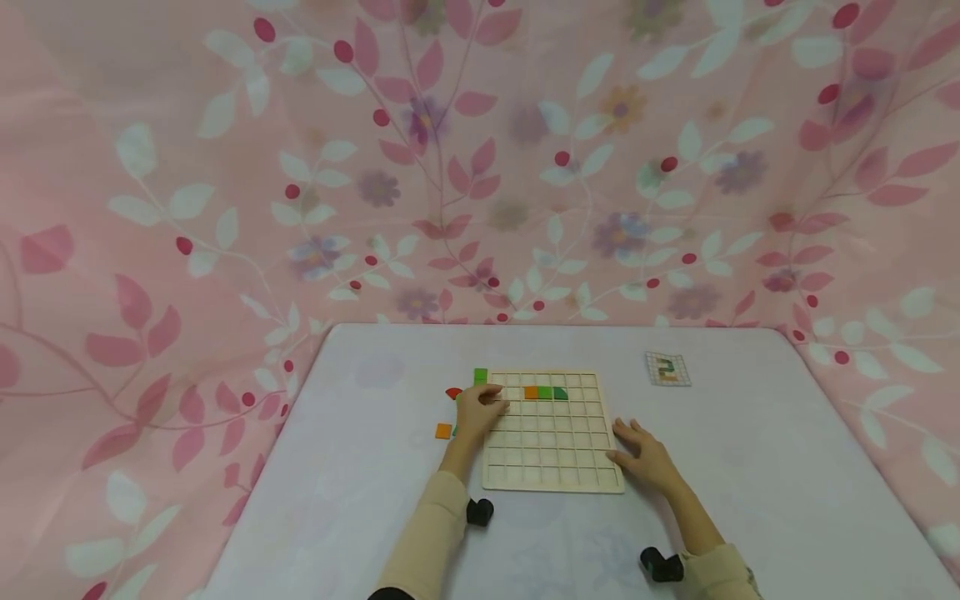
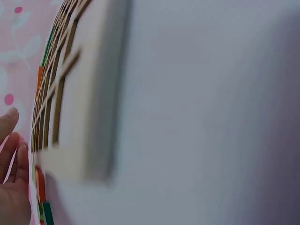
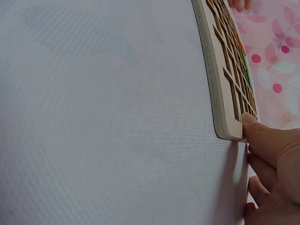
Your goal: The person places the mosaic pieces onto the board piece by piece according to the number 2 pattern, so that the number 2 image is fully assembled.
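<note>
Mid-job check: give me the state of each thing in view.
Board: lying flat
Three tiles: in the board, side by side
Loose tiles: left of the board, some partly hidden
Card: flat, pattern up
Left hand: at the board's left edge, thumb and fingers apart
Right hand: thumb on the board's right rim

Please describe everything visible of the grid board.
The grid board looks like pale wood, roughly square, with rounded corners and thin raised strips forming cells. It lies flat on the table. Near its far edge sit an orange piece, a green piece and a dark green piece. The right grip touches its right edge; the left grip partly covers its left.
</note>
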`<state>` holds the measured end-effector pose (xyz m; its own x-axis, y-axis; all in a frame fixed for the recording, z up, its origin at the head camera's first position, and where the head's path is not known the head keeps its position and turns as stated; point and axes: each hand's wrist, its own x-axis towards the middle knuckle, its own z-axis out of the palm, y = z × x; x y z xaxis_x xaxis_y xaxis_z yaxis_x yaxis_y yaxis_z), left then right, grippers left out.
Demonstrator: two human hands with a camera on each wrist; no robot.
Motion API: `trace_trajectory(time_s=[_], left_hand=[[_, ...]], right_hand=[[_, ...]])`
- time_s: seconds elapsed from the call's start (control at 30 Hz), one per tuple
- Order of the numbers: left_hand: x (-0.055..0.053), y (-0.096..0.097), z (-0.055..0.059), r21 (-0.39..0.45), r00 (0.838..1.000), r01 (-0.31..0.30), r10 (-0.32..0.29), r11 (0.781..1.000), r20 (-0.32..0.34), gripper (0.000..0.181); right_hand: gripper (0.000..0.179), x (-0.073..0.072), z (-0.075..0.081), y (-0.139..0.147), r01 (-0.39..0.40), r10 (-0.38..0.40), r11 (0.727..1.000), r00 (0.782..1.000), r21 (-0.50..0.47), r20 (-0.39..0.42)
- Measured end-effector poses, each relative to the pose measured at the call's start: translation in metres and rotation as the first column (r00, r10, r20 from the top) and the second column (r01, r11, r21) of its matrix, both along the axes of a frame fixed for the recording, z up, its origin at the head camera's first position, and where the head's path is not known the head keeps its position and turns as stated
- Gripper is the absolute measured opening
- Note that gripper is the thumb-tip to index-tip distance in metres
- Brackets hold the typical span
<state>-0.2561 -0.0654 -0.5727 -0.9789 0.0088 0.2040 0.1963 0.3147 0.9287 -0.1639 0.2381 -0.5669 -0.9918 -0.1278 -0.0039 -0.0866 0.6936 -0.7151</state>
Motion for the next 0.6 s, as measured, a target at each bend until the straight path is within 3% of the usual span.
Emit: trace_trajectory(time_s=[0.13,0.27,0.43,0.6], left_hand=[[0.016,-0.024,-0.003,-0.049,0.991,-0.093,0.087,0.994,-0.100,0.023],[0.031,-0.047,-0.004,-0.074,0.979,-0.179,0.171,0.981,-0.110,0.024],[0.046,-0.070,-0.002,-0.109,0.975,-0.199,0.186,0.974,-0.120,0.025],[0.055,-0.086,-0.003,-0.197,0.969,-0.215,0.184,0.957,-0.164,0.025]], right_hand=[[0.057,0.000,-0.001,0.001,-0.001,0.001,1.000,1.000,0.003,-0.001],[0.057,0.000,0.000,0.000,-0.001,0.001,1.000,1.000,0.011,0.002],[0.057,0.001,0.001,0.000,0.004,-0.004,1.000,1.000,0.012,0.000],[0.057,0.000,0.000,0.000,-0.008,0.008,1.000,1.000,0.012,0.002]])
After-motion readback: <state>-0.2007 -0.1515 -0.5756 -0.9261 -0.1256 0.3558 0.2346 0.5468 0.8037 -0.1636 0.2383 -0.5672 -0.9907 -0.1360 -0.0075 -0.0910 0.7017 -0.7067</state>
